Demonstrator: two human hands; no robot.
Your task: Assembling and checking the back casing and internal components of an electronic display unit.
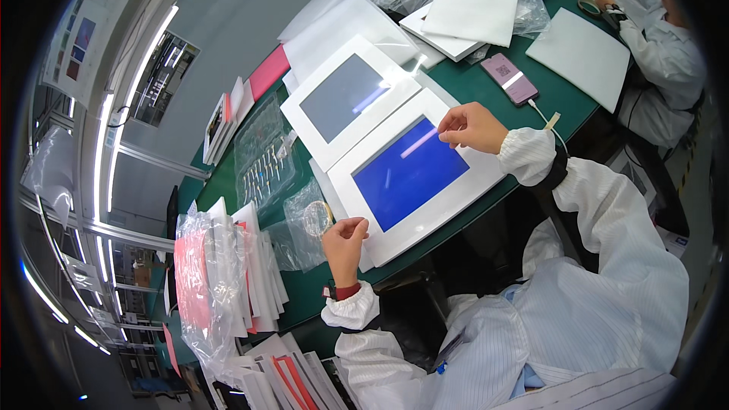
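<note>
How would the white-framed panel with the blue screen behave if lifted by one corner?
The blue-screened panel is probably stiff: it lies flat and overhangs the panel beneath without sagging. Its glossy face mirrors the ceiling lights, so it is likely slippery and easily scratched. The left hand and right hand pinch opposite corners, which hints that two-handed support is safer.

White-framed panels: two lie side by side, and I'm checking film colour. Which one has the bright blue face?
The nearer panel, under both hands: left hand at its lower corner, right hand at its upper edge. The farther panel shows grey.

Phone [510,78] behind 2 panels [410,175] on table [486,87].
</note>
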